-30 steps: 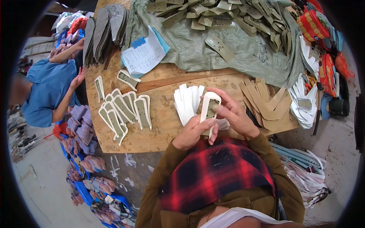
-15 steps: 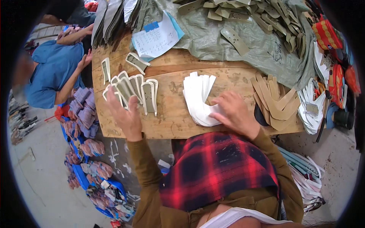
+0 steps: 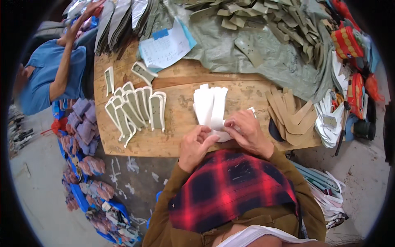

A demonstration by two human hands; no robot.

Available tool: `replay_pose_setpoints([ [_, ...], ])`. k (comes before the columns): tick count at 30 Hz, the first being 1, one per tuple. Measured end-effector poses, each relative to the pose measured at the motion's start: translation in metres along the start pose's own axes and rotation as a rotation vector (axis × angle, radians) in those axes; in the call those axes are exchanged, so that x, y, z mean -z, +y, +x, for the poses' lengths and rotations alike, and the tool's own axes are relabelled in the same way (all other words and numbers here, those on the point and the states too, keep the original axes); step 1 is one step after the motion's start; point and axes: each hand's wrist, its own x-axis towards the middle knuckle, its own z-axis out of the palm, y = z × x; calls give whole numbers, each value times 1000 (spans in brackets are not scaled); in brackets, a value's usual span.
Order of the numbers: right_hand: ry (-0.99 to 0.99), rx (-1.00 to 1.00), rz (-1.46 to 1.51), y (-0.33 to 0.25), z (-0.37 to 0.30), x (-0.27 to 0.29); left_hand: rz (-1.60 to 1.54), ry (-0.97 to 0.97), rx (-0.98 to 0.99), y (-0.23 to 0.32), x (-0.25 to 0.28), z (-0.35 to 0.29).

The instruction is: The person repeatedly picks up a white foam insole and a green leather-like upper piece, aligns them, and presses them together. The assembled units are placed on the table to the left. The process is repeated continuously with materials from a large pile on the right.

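In front of me a stack of white L-shaped strips [image 3: 200, 103] lies on the wooden table. One white strip [image 3: 218, 105] on its right side stands out, its lower bend partly hidden by my fingers. My left hand [image 3: 193, 147] is closed at the bend, thumb and fingertips pinching the white material. From the right, my right hand [image 3: 248, 132] pinches the strip's edge with bent fingers. A small white end sticks out beyond the right hand's knuckles. To the left lie several grey-green curved plates with white edging [image 3: 138, 108], partly overlapping.
Brown L-shaped pieces [image 3: 294, 119] lie to the right, beside more white strips [image 3: 329, 117]. A green sheet [image 3: 230, 53] bears a heap of grey-green plates [image 3: 284, 24]. Written paper [image 3: 166, 47] lies at the back. A person in blue [image 3: 55, 74] is at the left.
My left hand has moved from above the edged plates right and down to the white stack. My right hand has closed on a strip there. The person in blue has raised an arm.
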Motion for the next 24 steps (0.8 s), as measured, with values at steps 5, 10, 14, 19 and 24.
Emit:
replay_pose_setpoints([
  [5, -135, 102, 100, 4, 32, 49, -469, -88, 34, 25, -18, 28],
  [10, 148, 63, -444, 79, 121, 99, -854, -124, 33, 51, -24, 47],
  [14, -39, -102, -772, 135, 159, 91, -942, -152, 115, 51, -20, 53],
  [19, 31, -151, -680, 116, 154, 93, -1096, -135, 179, 50, -8, 51],
  [24, 298, -202, -511, 93, 98, 128, -1212, -183, 170, 51, -9, 55],
])
